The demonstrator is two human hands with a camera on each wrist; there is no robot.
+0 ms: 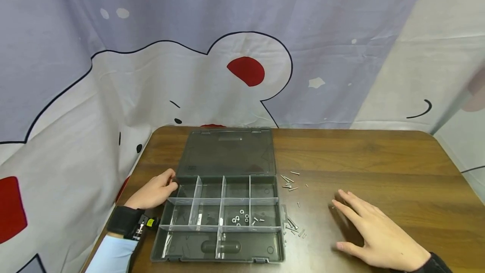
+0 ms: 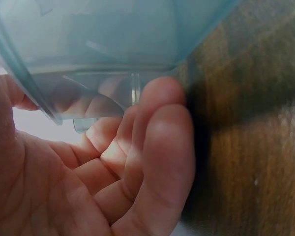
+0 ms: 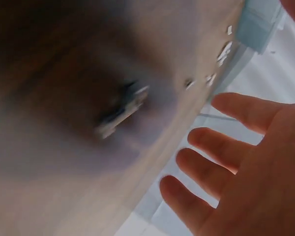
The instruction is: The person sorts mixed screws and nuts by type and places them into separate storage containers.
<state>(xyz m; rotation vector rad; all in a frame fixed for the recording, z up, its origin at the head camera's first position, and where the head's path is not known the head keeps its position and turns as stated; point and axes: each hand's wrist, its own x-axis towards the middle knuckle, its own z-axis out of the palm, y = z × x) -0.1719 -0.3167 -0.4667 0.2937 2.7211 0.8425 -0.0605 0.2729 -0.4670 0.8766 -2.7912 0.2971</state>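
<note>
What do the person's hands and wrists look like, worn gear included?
Left hand: bare; wide black wristband with a small black device bearing a yellow patch, then a pale-blue fabric sleeve. Right hand: bare; black cuff or band at the wrist, cut off by the frame, so can't tell which.

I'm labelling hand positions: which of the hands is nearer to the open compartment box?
Left. The left hand is at the left edge of the compartment box; the right hand is to its right, apart, beyond loose screws.
</note>
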